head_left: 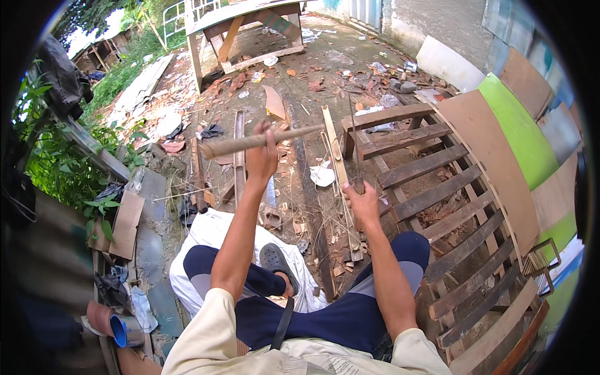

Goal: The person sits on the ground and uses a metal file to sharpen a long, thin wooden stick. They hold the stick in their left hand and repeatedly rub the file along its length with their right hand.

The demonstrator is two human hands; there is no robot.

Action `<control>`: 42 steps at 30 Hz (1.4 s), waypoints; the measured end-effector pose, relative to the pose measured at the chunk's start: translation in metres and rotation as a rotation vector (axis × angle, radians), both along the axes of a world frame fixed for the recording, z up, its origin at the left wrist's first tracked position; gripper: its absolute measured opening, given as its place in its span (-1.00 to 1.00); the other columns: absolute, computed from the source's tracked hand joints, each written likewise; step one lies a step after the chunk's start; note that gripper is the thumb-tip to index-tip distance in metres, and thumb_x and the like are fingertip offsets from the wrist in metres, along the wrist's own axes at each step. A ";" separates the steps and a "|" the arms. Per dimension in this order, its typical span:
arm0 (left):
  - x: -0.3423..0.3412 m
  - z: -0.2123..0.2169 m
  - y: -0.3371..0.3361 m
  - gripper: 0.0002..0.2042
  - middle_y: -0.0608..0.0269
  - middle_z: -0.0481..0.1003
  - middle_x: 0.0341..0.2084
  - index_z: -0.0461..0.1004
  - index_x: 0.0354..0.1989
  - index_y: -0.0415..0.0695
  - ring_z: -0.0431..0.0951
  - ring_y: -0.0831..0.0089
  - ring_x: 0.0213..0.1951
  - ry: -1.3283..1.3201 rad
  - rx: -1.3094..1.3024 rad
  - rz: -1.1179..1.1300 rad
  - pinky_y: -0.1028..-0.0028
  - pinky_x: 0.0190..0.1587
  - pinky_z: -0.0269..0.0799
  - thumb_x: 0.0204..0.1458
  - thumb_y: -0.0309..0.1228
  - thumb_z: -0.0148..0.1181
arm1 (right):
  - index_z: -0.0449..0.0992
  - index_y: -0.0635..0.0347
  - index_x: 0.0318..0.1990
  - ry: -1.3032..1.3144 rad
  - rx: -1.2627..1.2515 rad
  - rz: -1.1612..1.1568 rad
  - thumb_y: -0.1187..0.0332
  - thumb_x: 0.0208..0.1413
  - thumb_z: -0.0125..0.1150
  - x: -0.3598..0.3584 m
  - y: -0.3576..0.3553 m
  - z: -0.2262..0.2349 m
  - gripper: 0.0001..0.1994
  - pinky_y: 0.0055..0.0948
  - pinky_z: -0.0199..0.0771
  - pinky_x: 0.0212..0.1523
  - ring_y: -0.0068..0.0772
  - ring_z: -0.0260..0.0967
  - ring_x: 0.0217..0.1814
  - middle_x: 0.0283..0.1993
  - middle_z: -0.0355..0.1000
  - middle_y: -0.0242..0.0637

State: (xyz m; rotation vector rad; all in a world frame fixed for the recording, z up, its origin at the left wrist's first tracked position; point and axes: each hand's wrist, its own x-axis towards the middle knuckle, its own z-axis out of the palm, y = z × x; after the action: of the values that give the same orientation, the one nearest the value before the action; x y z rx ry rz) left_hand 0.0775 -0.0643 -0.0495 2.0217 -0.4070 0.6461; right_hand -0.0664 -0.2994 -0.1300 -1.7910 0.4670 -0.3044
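My left hand point(262, 156) is closed around a pale, bamboo-like stick point(234, 145). The stick lies nearly level, its thick end to the left and its thin end pointing right; motion blurs it slightly. My right hand point(362, 203) grips a long-bladed knife point(355, 140) by its handle. The thin dark blade points away from me, seen almost edge-on and apart from the stick. Just left of the knife, a light wooden strip point(334, 147) lies lengthwise, partly hidden by the right hand.
A slatted wooden pallet point(431, 172) fills the right side, with boards point(494, 156) leaning behind it. A dark beam point(306, 187) lies between my legs, near a white cloth point(187, 256). Wood chips and litter cover the ground. Farther off stands a wooden table point(244, 15).
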 end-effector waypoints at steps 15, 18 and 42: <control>-0.082 -0.079 -0.037 -0.47 -0.08 0.21 0.32 -0.06 0.43 -0.18 0.26 0.13 0.32 0.322 -0.311 -0.125 0.25 0.29 0.22 0.39 -0.16 -0.35 | 0.47 0.39 -0.11 0.146 0.052 0.271 0.04 0.13 0.32 -0.007 0.051 0.004 -0.51 -0.49 0.48 -0.57 -0.51 0.53 -0.46 -0.34 0.55 -0.22; -0.093 -0.078 -0.038 -0.45 -0.07 0.12 0.36 -0.09 0.44 -0.19 0.31 0.11 0.27 0.364 -0.272 -0.173 0.27 0.25 0.28 0.39 -0.13 -0.36 | 0.40 0.48 0.01 0.061 0.077 0.283 0.01 0.12 0.32 0.008 0.063 -0.025 -0.39 -0.45 0.52 -0.50 -0.42 0.57 -0.35 -0.30 0.56 -0.13; -0.201 -0.094 0.063 -0.24 -0.13 0.36 0.19 0.13 0.35 -0.30 0.35 0.08 0.25 0.755 -1.069 -0.288 0.19 0.31 0.23 0.25 0.18 -0.22 | 0.41 0.24 -0.28 0.018 0.899 0.298 0.47 0.03 0.39 0.045 0.102 -0.024 -0.78 -0.43 0.53 -0.40 -0.43 0.45 -0.44 -0.41 0.46 -0.28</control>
State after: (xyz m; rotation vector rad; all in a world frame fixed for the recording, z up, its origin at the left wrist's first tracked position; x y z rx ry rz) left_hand -0.1240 -0.0009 -0.1439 1.0111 0.1146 -0.1308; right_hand -0.0219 -0.1975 -0.1539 -0.9572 0.2707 0.1293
